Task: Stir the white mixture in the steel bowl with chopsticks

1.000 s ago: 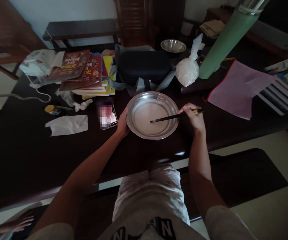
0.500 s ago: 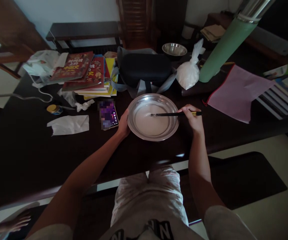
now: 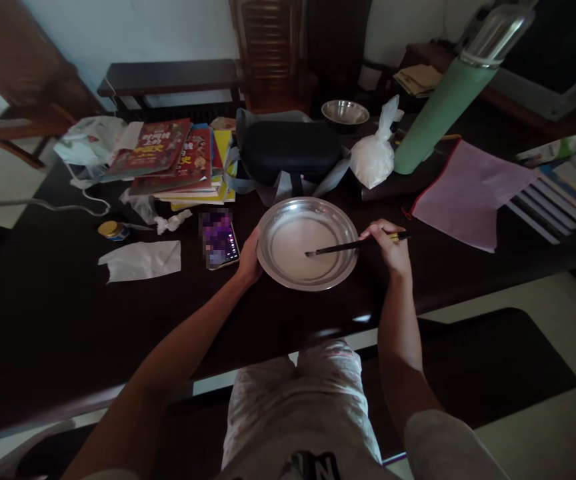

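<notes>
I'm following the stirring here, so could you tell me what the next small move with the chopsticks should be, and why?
Probably sweep the chopsticks round through the pale liquid. Their tips sit in it near the middle of the metal basin, the right hand grips their far end, and the left hand steadies the rim, so the basin looks braced for a stir.

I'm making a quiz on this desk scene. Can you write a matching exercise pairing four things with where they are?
Things:
1. chopsticks
2. phone
3. flask
4. tissue

Places:
A. left of the phone
B. tall, behind the pink folder
C. in the right hand, tips in the dish
D. beside the left hand

Pairs: 1-C, 2-D, 3-B, 4-A
</notes>
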{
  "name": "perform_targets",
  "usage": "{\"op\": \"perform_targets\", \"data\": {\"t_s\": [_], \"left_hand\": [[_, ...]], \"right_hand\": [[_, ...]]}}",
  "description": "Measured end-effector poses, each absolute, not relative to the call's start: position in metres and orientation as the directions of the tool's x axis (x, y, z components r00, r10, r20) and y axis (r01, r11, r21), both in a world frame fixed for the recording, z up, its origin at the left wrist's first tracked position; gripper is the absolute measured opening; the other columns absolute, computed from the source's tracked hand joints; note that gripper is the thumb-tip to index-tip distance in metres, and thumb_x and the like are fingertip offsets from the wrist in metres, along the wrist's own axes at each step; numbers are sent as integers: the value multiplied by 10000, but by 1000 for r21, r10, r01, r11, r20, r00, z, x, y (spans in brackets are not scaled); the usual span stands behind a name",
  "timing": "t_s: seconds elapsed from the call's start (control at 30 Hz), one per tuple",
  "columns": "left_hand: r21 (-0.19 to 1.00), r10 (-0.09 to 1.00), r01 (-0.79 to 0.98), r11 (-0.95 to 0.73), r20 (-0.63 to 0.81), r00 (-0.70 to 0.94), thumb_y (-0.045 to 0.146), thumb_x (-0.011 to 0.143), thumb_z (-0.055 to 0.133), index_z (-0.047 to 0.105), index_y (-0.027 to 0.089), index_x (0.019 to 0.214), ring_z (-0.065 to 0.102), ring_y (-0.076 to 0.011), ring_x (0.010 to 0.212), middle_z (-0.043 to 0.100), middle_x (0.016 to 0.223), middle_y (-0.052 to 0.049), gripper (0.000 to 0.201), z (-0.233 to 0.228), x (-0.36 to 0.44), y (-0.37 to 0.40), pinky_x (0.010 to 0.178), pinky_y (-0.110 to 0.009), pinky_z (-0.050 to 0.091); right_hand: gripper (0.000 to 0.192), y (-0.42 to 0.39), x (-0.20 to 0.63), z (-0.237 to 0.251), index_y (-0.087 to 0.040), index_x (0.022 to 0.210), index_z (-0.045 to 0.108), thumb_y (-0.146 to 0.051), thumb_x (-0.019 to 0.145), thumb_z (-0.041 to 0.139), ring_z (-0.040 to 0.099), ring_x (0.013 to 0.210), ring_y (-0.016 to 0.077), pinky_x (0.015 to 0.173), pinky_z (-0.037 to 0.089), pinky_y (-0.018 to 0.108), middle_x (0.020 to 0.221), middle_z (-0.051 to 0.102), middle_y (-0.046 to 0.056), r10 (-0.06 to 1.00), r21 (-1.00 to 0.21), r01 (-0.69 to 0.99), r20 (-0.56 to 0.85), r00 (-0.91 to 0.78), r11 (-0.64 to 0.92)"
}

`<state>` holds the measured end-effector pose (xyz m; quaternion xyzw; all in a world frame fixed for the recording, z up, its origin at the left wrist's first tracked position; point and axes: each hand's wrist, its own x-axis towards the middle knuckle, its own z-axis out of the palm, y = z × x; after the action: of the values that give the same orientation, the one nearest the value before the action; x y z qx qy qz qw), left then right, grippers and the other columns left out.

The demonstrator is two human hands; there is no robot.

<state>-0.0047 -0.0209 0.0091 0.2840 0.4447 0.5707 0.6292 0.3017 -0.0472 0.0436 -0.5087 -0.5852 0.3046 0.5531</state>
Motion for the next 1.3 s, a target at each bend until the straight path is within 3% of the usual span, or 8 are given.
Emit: {"op": "perform_targets", "data": {"t_s": [0.13,0.3,0.43,0.67,0.83,1.0,1.2,1.3], "left_hand": [[858,969,-479,185,-241,-57,465,871,743,802,223,926,735,-276,1140,831,1023,-51,255,9,-5,-21,1051,-383,567],[863,967,-474,177,-241,-78,453,864,755,797,220,940,742,-263,1094,827,983,-40,249,7,-6,-21,1025,-378,575],[859,964,-475,192,-256,-74,458,865,746,785,207,934,749,-270,1079,819,934,-46,263,7,-6,-20,1014,-383,581],[861,975,-478,175,-219,-36,468,838,770,770,206,908,721,-313,1209,830,1055,-73,272,11,-4,-21,1074,-418,570],[864,976,-471,175,-217,-35,495,793,803,766,206,915,703,-320,1247,831,1056,-59,316,10,-5,-21,1110,-425,551],[869,980,-469,155,-195,-38,477,826,785,772,199,936,649,-333,1331,823,1115,-76,300,4,-6,-19,1156,-441,506],[911,992,-404,82,-114,-58,469,843,769,784,181,993,612,-340,1367,814,1147,-74,325,4,-5,-17,1206,-446,442],[918,993,-389,75,-105,-56,538,792,793,793,192,1008,640,-329,1330,812,1175,-66,409,4,-5,-16,1208,-457,441]], "right_hand": [[486,-48,299,44,-263,669,758,-712,853,729,731,720,209,704,578,351,694,753,10,942,-901,299,335,20,315],[452,-50,302,43,-266,678,757,-672,876,730,708,665,190,706,575,344,655,726,-7,921,-919,251,351,166,305],[467,-48,300,44,-263,661,769,-691,846,752,713,686,194,688,558,334,677,751,8,949,-920,246,316,9,304],[455,-48,304,43,-258,682,764,-676,861,747,708,661,190,703,572,342,657,736,-5,925,-926,236,337,175,293],[492,-46,303,45,-254,676,783,-712,849,737,712,686,196,678,562,330,683,757,15,938,-899,293,346,24,324],[465,-44,306,45,-257,682,758,-684,866,737,717,660,200,706,583,347,660,743,3,917,-916,269,353,187,297],[468,-40,308,48,-258,689,790,-696,849,749,737,716,209,726,586,349,701,769,23,940,-902,289,340,19,321],[472,-39,310,49,-257,686,775,-697,852,746,729,695,201,725,580,347,680,757,13,925,-906,280,360,124,316]]}}
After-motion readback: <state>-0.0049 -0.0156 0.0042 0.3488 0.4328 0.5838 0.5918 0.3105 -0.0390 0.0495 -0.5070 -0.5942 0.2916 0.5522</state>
